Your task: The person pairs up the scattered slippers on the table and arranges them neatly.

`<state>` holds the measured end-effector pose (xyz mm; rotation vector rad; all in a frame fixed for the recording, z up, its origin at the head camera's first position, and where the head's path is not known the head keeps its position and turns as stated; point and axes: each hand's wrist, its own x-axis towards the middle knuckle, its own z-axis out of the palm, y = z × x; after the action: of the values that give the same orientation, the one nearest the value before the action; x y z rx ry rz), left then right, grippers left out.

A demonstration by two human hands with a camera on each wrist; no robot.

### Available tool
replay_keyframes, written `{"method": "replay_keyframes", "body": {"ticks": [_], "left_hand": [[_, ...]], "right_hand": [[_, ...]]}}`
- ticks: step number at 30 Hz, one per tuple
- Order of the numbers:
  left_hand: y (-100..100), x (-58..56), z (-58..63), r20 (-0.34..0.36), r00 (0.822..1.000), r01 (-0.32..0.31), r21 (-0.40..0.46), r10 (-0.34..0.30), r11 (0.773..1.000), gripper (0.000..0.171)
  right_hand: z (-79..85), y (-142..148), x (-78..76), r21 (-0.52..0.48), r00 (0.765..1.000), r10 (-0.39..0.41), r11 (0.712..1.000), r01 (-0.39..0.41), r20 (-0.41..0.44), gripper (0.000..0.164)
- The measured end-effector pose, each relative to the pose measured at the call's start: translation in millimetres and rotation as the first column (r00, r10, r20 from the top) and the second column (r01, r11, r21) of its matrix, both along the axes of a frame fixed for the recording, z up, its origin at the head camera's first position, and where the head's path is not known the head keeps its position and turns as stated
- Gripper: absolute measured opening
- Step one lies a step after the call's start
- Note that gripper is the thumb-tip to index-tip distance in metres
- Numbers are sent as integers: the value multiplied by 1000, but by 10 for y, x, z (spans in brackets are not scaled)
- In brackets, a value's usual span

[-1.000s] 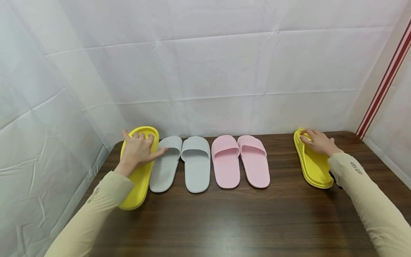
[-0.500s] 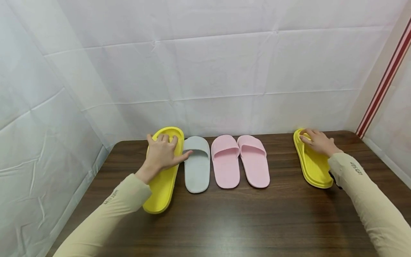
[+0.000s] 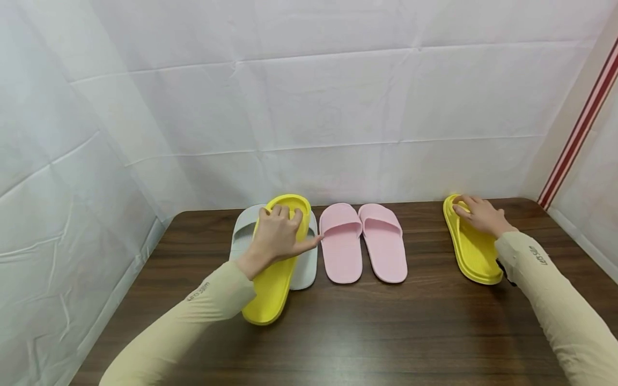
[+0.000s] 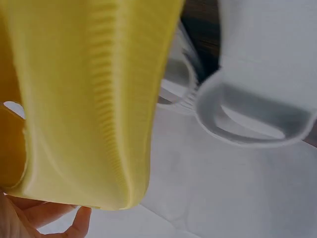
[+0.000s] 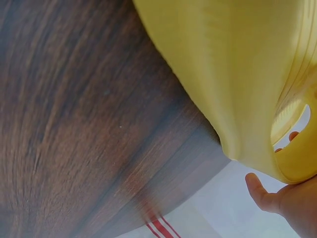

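My left hand [image 3: 276,235] grips a yellow slipper [image 3: 268,295] by its strap, fingers hooked in at the toe end and thumb stuck out to the right. This slipper overlaps both grey slippers, the left one [image 3: 245,225] and the right one [image 3: 304,271], in the head view. In the left wrist view its ribbed side [image 4: 104,99] fills the left half. Over at the right, my right hand [image 3: 484,217] holds the other yellow slipper [image 3: 473,257] at its strap; fingertips [image 5: 293,135] show through the opening in the right wrist view.
Two pink slippers, one upright [image 3: 341,257] and one slanted [image 3: 385,252], lie side by side mid-table. The dark wooden table [image 3: 367,332] meets a white cloth wall [image 3: 333,107] at its back edge. A red-striped band [image 3: 581,126] runs down the right corner.
My left hand has carried its yellow slipper rightward, from beside the left grey slipper to over the grey pair. The right hand and its slipper stay in place.
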<state>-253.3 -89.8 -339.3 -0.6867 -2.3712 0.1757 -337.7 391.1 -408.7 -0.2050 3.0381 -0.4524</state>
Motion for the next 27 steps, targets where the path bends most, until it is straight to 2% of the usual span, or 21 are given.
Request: {"method": "replay_keyframes", "body": {"ticks": [7, 14, 20, 24, 27], "left_hand": [[330, 23, -46, 121, 992, -42, 16, 40, 999, 69], [667, 102, -166, 275, 959, -65, -32, 71, 997, 71], [871, 134, -227, 357, 932, -31, -85, 60, 996, 73], [944, 84, -273, 428, 904, 23, -73, 10, 997, 68], [962, 27, -344, 453, 891, 42, -46, -17, 998, 63]], "right_hand": [[22, -5, 3, 0, 1000, 3, 1000, -3, 6, 57], [37, -30, 23, -9, 1000, 7, 1000, -7, 7, 57], [3, -15, -9, -6, 1000, 6, 1000, -6, -8, 58], [-2, -5, -9, -7, 1000, -3, 1000, 3, -12, 58], [-12, -8, -14, -14, 1000, -2, 1000, 1, -12, 60]]}}
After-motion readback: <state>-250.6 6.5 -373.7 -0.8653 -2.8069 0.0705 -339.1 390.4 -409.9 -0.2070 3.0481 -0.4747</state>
